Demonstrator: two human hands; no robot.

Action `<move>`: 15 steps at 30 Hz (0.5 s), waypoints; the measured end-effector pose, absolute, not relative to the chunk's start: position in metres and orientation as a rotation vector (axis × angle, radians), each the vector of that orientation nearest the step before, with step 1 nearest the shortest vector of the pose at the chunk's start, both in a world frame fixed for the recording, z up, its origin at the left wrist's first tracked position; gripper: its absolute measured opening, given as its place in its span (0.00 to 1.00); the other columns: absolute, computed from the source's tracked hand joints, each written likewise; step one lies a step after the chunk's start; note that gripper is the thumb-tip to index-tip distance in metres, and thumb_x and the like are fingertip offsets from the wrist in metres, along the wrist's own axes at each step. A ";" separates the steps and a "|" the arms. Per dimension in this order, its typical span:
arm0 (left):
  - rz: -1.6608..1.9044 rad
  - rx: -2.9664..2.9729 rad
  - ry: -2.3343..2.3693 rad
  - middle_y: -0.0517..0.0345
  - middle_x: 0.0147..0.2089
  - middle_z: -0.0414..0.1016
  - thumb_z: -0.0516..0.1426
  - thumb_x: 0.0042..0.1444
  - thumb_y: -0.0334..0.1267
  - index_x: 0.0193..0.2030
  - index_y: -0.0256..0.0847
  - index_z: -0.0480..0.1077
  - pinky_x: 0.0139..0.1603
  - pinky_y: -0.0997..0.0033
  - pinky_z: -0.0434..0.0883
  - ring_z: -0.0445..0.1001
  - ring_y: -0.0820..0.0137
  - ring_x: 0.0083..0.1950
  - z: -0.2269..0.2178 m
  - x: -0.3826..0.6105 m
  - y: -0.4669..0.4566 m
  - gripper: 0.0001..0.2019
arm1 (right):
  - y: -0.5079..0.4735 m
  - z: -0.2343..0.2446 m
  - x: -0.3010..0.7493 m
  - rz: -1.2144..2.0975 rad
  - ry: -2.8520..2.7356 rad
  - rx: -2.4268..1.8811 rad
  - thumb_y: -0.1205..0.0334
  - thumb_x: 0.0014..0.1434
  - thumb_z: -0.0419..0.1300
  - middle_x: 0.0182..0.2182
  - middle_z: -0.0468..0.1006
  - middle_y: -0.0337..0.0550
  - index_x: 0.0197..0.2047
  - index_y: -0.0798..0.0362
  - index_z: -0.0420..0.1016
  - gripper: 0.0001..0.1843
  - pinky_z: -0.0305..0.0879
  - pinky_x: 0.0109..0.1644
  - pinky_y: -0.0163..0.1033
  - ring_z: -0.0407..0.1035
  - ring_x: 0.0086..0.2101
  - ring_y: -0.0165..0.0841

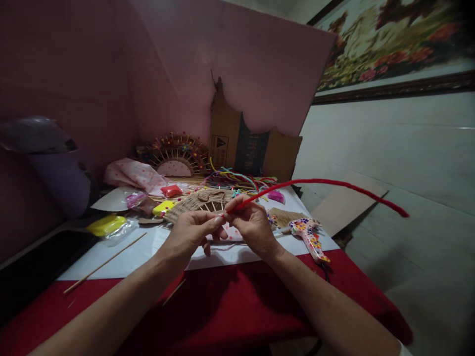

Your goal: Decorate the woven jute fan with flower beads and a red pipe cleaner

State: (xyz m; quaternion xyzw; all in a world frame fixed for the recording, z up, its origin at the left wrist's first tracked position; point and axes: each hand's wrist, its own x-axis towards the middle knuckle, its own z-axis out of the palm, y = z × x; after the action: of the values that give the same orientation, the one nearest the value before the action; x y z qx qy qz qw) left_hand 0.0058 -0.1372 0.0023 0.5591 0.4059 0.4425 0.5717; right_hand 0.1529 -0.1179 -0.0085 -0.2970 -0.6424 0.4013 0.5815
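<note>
Both my hands meet over the middle of the table and pinch the near end of a long red pipe cleaner [326,183]. My left hand [193,232] is closed on its tip from the left. My right hand [252,225] is closed on it just behind, and the rest arcs away to the right, out past the table's edge. Right behind my hands lies a half-woven fan of wooden sticks and brown twine [202,201].
The table has a white sheet [122,254] over a red cloth [230,306]. On it lie a glue gun with coloured spots [309,237], a loose wooden skewer [104,264], bags of coloured clay [107,225], several coloured pipe cleaners [241,178], a finished fan [178,155] and a torn cardboard box [252,146].
</note>
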 end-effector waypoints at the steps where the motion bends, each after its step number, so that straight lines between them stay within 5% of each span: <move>1: 1.034 1.309 0.952 0.56 0.23 0.73 0.61 0.46 0.46 0.27 0.34 0.73 0.15 0.81 0.61 0.65 0.77 0.21 0.003 0.006 -0.138 0.14 | -0.118 -0.008 0.153 0.933 -1.505 -0.698 0.68 0.48 0.62 0.25 0.67 0.34 0.29 0.53 0.67 0.06 0.61 0.32 0.34 0.63 0.27 0.26; 15: 1.065 1.330 0.862 0.58 0.23 0.72 0.60 0.48 0.46 0.28 0.35 0.72 0.15 0.81 0.64 0.65 0.78 0.20 0.000 0.005 -0.139 0.13 | -0.116 -0.004 0.155 1.041 -1.469 -0.695 0.62 0.44 0.67 0.23 0.67 0.34 0.27 0.52 0.66 0.11 0.62 0.28 0.34 0.62 0.25 0.26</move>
State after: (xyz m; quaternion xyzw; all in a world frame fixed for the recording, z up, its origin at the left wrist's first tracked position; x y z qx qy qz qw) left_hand 0.0048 -0.1387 0.0001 0.5686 0.3685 0.4551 0.5777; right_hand 0.1553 -0.1165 -0.0043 -0.2961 -0.6256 0.4433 0.5696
